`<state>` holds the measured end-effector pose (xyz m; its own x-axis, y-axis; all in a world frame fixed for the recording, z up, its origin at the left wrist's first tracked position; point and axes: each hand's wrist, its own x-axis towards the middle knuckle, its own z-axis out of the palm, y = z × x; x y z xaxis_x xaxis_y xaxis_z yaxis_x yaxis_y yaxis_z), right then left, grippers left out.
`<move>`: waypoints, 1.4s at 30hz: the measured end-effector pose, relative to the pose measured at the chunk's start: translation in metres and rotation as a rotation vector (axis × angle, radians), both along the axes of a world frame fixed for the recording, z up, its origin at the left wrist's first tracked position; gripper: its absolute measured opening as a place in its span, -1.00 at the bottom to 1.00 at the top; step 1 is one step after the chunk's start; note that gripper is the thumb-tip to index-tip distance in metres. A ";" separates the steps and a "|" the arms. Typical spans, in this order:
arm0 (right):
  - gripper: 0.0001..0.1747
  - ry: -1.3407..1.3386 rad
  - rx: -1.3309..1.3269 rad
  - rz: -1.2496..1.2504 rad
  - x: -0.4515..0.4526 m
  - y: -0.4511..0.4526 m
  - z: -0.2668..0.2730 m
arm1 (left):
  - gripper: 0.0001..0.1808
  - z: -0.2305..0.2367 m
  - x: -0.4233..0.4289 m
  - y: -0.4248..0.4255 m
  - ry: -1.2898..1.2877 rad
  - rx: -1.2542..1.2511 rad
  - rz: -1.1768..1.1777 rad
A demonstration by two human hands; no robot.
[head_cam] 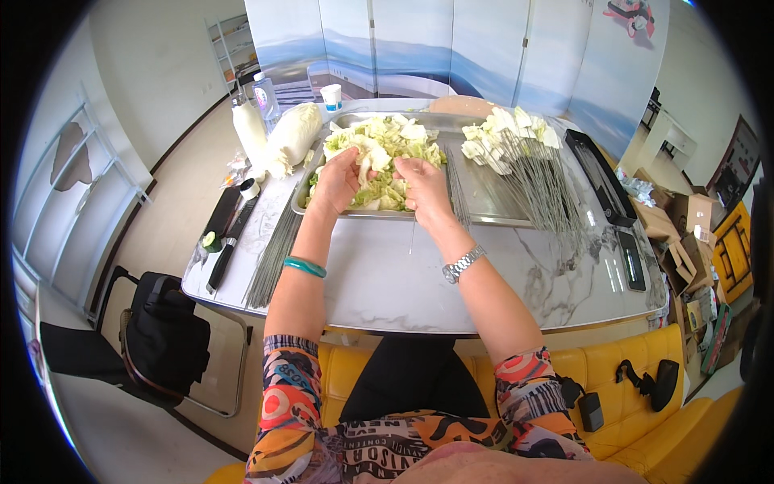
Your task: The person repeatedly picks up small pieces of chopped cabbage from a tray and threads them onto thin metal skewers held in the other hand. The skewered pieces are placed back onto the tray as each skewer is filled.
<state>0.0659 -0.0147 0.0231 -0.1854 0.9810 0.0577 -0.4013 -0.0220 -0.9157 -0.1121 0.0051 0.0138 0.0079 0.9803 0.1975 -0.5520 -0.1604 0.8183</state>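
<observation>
Between the fingers of my left hand (338, 181) is a piece of pale napa cabbage leaf (373, 156). My right hand (426, 189) pinches a thin metal skewer (412, 237), whose lower end hangs below the fist; its tip is hidden near the leaf. Both hands are over a steel tray (375, 214) heaped with torn cabbage leaves (387, 196). In a second steel tray (484, 202) on the right lie many skewers (544, 187) with cabbage bunched at their far ends (514, 130). Some bare skewers (458, 187) lie between the two trays.
Left of the trays are a bundle of bare skewers (272, 263), a knife (222, 266), a cucumber end (211, 242), a whole napa cabbage (296, 136) and bottles (266, 97). A paper cup (331, 97) stands behind. On the right are a black box (598, 178) and a phone (632, 260).
</observation>
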 end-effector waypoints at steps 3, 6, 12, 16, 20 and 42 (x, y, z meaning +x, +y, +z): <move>-0.72 -0.086 0.041 -0.021 -0.007 0.004 -0.004 | -0.73 -0.003 0.007 -0.004 0.017 -0.010 -0.037; -0.75 -0.134 0.054 -0.066 -0.008 0.012 -0.012 | -0.70 -0.006 0.010 -0.005 0.124 0.010 -0.139; -0.85 -0.136 0.026 -0.110 0.000 0.023 -0.022 | -0.61 0.000 0.022 -0.009 0.151 -0.018 -0.140; -0.84 -0.116 0.051 -0.108 0.000 0.021 -0.024 | -0.65 -0.005 0.016 -0.003 0.222 -0.068 -0.010; -0.81 -0.109 0.070 -0.024 0.006 0.019 -0.022 | -0.69 0.002 0.021 -0.005 0.141 -0.082 0.027; -0.91 0.160 -0.057 -0.041 0.015 0.025 -0.022 | -0.67 -0.011 -0.027 0.046 1.542 0.216 0.663</move>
